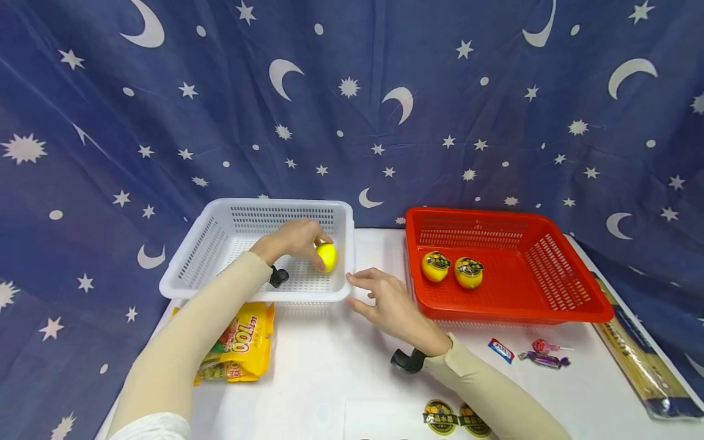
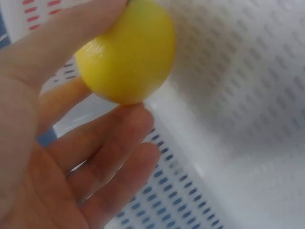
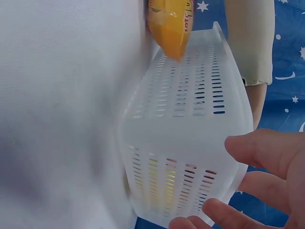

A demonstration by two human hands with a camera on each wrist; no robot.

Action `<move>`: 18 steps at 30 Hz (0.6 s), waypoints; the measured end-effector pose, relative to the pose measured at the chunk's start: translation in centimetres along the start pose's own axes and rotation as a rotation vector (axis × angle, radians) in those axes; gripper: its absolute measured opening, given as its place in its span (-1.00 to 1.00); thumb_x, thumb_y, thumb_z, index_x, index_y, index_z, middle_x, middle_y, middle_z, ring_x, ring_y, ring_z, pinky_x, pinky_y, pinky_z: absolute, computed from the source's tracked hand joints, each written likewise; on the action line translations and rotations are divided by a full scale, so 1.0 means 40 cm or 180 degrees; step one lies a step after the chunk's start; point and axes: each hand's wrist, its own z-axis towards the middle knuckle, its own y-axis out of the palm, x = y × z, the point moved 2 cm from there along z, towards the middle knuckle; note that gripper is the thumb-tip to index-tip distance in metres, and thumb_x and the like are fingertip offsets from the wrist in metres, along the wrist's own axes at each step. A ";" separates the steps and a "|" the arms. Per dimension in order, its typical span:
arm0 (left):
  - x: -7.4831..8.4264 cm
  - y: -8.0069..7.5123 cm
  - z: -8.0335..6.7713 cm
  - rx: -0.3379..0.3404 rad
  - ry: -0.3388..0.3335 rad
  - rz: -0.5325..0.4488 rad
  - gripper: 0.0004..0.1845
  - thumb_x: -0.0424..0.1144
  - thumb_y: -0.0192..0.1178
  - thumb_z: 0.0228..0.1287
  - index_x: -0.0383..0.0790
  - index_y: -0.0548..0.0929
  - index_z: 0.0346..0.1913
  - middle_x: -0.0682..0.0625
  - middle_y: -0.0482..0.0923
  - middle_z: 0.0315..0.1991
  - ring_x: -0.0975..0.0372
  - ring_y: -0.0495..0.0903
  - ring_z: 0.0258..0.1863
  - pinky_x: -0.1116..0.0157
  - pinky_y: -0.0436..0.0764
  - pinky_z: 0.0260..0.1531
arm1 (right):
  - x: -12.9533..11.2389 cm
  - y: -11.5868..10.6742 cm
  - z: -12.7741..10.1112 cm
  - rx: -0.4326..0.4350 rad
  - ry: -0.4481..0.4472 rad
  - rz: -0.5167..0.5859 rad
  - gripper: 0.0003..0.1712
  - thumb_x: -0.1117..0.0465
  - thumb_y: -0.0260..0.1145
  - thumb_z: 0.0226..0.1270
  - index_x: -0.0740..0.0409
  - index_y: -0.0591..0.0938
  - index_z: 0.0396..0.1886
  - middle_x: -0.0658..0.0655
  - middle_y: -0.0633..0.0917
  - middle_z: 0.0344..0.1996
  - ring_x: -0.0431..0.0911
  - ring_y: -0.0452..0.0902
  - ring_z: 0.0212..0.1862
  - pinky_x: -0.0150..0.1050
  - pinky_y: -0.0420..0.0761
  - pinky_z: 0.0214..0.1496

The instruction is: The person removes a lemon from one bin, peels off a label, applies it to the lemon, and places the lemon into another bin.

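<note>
Pinching yellow ball [image 1: 327,255] in left hand [image 1: 294,239] fingers near white basket [image 1: 220,214] right wall, right hand [image 1: 387,302] fingers spread touching its corner

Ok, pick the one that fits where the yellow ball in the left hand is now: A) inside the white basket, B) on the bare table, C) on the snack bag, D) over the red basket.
A: the left hand grips the yellow ball inside the white basket, near its right wall.
</note>
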 end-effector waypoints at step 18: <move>0.070 -0.123 -0.223 0.1080 0.0419 -0.0254 -0.24 0.07 0.69 -0.20 0.13 0.72 0.22 0.08 0.83 -0.07 0.24 0.71 -0.31 0.33 0.64 -0.36 | 0.011 -0.052 -0.071 -0.0552 -0.0027 0.0357 -0.23 -0.04 0.45 0.35 -0.10 0.44 0.51 0.13 0.62 0.30 0.07 0.74 0.05 -0.15 0.77 0.01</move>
